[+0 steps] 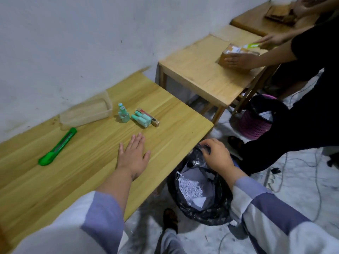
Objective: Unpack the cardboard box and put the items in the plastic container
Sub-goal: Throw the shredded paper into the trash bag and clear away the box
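Fingers (136,142) of the left hand (133,156) lie straight and flat on the wooden desk (91,171), holding nothing; the right hand (218,155) curls over the rim of a black bin bag (201,191) beside the desk. The clear plastic container (86,111) sits well beyond the left hand by the white wall (73,43). Teal bottles (134,116) stand between them. No writing is legible.

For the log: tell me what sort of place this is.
Likely a plain workroom set up for unpacking parcels: small wooden tables in a row along a bare white wall, another person handling a cardboard box, and lined waste bins on the floor.
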The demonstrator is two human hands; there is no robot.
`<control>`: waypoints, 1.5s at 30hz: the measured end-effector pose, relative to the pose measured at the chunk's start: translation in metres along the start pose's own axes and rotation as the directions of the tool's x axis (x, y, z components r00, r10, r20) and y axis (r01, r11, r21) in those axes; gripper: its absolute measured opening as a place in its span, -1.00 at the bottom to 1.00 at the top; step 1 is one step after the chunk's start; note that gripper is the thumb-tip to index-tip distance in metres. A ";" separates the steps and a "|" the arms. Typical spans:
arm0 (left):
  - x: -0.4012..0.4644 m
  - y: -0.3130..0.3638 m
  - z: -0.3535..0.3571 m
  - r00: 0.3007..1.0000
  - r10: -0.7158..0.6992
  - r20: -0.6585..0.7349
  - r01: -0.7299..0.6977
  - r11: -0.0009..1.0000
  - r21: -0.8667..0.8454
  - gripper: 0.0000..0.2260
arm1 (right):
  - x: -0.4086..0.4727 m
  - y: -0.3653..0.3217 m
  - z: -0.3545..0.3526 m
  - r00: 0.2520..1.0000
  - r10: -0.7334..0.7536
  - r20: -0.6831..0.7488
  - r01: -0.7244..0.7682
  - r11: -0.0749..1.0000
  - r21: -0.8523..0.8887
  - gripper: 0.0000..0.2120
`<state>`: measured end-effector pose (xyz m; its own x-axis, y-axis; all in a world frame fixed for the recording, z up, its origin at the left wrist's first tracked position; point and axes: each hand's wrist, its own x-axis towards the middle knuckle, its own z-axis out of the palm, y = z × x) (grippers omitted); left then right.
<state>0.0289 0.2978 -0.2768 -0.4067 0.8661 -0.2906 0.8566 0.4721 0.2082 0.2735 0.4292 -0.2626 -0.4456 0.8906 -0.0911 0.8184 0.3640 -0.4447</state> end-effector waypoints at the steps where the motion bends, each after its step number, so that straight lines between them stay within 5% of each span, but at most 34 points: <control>1: -0.003 -0.002 -0.007 1.000 -0.003 0.019 0.003 1.000 -0.030 -0.46 | -0.001 -0.008 -0.005 1.000 -0.018 -0.005 0.019 1.000 0.009 -0.79; 12: -0.120 -0.107 -0.077 0.971 -0.191 -0.147 0.158 0.965 -0.209 -0.64 | -0.036 -0.181 0.003 0.914 -0.388 0.122 0.386 0.922 0.036 -0.78; 23: -0.280 -0.251 -0.097 0.731 -0.610 -0.304 0.491 0.781 -0.386 -0.68 | -0.092 -0.378 0.075 0.558 -0.754 0.347 0.752 0.636 0.173 -0.75; 28: -0.312 -0.294 -0.083 0.581 -0.760 -0.290 0.611 0.643 -0.462 -0.62 | -0.098 -0.437 0.116 0.430 -0.784 0.448 0.796 0.563 0.222 -0.73; 33: -0.325 -0.335 -0.067 0.427 -0.873 -0.235 0.722 0.486 -0.493 -0.55 | -0.098 -0.480 0.155 0.377 -0.765 0.523 0.779 0.567 0.267 -0.53; 38: -0.312 -0.358 -0.057 0.369 -0.924 -0.099 0.676 0.340 -0.654 -0.53 | -0.094 -0.493 0.192 0.353 -0.776 0.522 0.750 0.569 0.339 -0.44; 45: -0.303 -0.356 -0.046 0.301 -0.944 -0.134 0.741 0.320 -0.591 -0.44 | -0.088 -0.493 0.204 0.355 -0.807 0.472 0.740 0.551 0.385 -0.46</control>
<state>-0.1671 -0.1249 -0.2197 -0.9738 -0.1626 -0.1587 -0.2143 0.8898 0.4030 -0.1647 0.1159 -0.2174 -0.9899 -0.1060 -0.0937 -0.0188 0.7548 -0.6557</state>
